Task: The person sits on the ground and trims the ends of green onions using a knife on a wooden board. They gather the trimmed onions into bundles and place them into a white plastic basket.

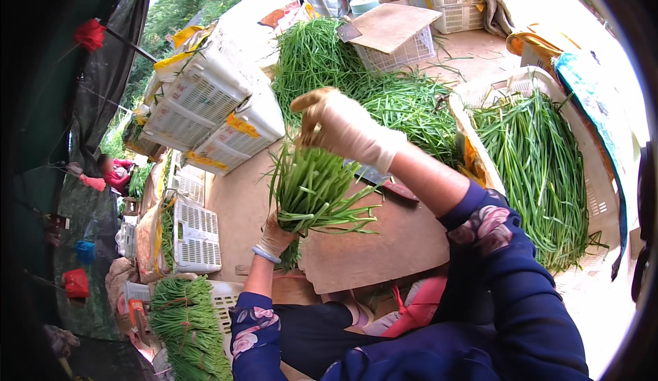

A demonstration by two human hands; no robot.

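My left hand (pixel 276 234), in a thin glove with a pale blue band at the wrist, grips a bunch of green chives (pixel 324 190) from below. The cut stem ends fan out towards me and to the right. Just above the bunch is my right hand (pixel 339 124), in a whitish glove with brown-stained fingers. Its fingers are bent, and whether they pinch a stalk cannot be made out. Under the right forearm lies a knife with a red handle (pixel 401 191), its blade partly hidden. Below the bunch is a worn wooden board (pixel 380 257) in front of my lap.
Loose chives (pixel 318 52) are heaped ahead. More fill a white plastic crate (pixel 457 118) at right. Tied chive bundles (pixel 187 324) lie at lower left. White crates (pixel 205 98) stand stacked at left. A board-topped crate (pixel 396 54) stands behind the heap. Another person (pixel 118 174) sits far left.
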